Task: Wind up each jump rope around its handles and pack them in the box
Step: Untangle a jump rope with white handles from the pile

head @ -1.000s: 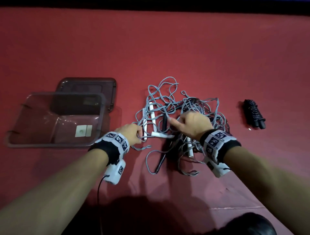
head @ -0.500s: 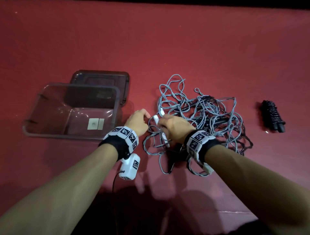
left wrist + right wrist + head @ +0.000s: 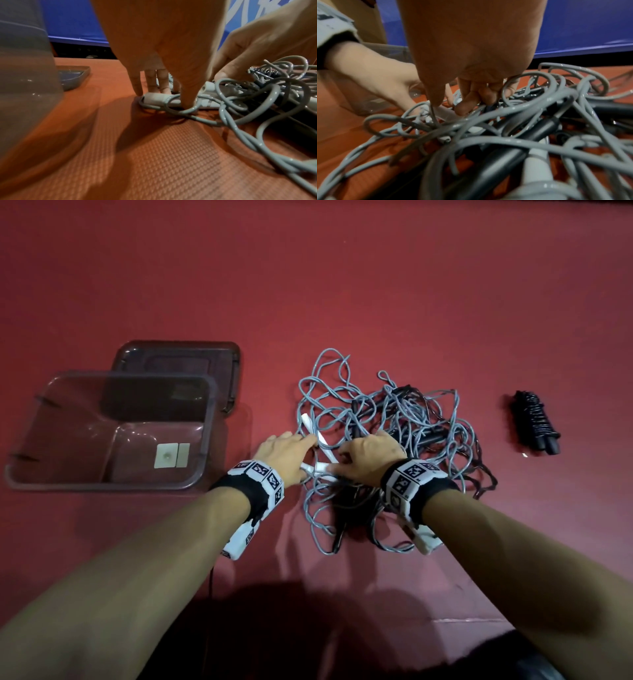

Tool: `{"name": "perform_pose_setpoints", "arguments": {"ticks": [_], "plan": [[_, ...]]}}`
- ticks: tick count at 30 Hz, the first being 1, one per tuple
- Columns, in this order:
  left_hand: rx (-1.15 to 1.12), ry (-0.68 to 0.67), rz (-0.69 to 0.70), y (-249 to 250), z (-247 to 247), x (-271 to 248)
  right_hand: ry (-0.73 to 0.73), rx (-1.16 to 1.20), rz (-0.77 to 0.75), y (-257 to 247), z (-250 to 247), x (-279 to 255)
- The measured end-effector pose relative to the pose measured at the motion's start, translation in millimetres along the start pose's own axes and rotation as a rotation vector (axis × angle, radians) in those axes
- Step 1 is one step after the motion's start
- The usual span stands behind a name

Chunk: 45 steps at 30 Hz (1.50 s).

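On red mat, near edge, centre: tangle of grey and black jump ropes with white handles poking out at its left side. Left hand — fingers extended, tips pressed onto one white handle, likely pinning it while cord is freed. Right hand curled into the heap just beside; pinching a cord or a handle, cannot tell which. Clear box at left, open, lid behind it — placed ready for packing. Wound black rope at right, well apart, not yet boxed. Which handles belong to which rope: unclear, buried in loops.
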<state>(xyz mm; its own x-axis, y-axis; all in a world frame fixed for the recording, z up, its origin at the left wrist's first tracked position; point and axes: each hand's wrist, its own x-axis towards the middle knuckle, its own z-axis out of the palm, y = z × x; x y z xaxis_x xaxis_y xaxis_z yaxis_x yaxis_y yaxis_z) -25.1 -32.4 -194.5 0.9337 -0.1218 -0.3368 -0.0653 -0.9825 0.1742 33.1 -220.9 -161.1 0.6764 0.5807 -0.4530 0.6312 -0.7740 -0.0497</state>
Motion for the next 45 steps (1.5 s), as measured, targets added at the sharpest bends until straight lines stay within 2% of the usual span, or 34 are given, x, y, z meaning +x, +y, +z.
{"name": "perform_pose_setpoints", "arguments": {"ticks": [5, 7, 10, 12, 17, 19, 21, 25, 29, 31, 33, 35, 36, 38, 39, 41, 42, 43, 45], "plan": [[0.043, -0.037, 0.044, -10, 5, -7, 0.111, -0.080, -0.019, -10, 16, 7], [0.069, -0.005, 0.067, -12, 7, -11, 0.144, -0.056, -0.035, -14, 18, 10], [0.049, 0.077, 0.083, -9, 9, -12, 0.108, 0.023, -0.069, -12, 17, 13], [0.080, 0.041, 0.083, -7, 7, -8, 0.061, 0.048, -0.093, -10, 16, 13], [0.371, 0.125, 0.185, -1, 3, -5, 0.086, 0.299, 0.010, 1, 10, 5], [0.450, 0.101, 0.214, -1, 7, -9, 0.113, 0.389, 0.073, 6, 9, 7], [0.450, 0.053, 0.161, -2, 10, -15, 0.118, 0.428, 0.093, 9, 10, 7], [0.251, 0.097, -0.196, -8, -8, -19, 0.143, 0.355, 0.042, 15, 12, 4], [-0.260, 0.182, -0.503, -18, -49, -26, 0.049, 0.336, -0.027, 19, 14, -4], [-0.595, 0.220, -0.569, -17, -63, -29, 0.009, 0.318, -0.077, 18, 11, -8], [-0.910, 0.277, -0.562, -9, -76, -29, 0.066, 0.326, -0.034, 15, -4, -17], [-1.167, 0.371, -0.514, 2, -92, -29, 0.233, 0.481, 0.018, 13, -22, -27], [-1.282, 0.395, -0.456, 10, -101, -30, 0.334, 0.646, 0.003, 9, -35, -32], [-1.467, 0.349, -0.284, 30, -124, -37, 0.473, 1.107, -0.066, -3, -62, -42], [-1.501, 0.293, -0.220, 40, -136, -42, 0.488, 1.396, -0.093, -7, -76, -46], [-1.461, 0.138, -0.142, 53, -152, -51, 0.343, 1.920, -0.154, -11, -97, -56], [-1.391, 0.054, -0.132, 58, -158, -57, 0.266, 2.031, -0.164, -14, -104, -59], [-1.308, -0.010, -0.124, 59, -158, -61, 0.234, 2.030, -0.143, -17, -111, -62], [-1.211, -0.094, -0.093, 58, -156, -70, 0.282, 1.886, -0.147, -21, -113, -70]]}}
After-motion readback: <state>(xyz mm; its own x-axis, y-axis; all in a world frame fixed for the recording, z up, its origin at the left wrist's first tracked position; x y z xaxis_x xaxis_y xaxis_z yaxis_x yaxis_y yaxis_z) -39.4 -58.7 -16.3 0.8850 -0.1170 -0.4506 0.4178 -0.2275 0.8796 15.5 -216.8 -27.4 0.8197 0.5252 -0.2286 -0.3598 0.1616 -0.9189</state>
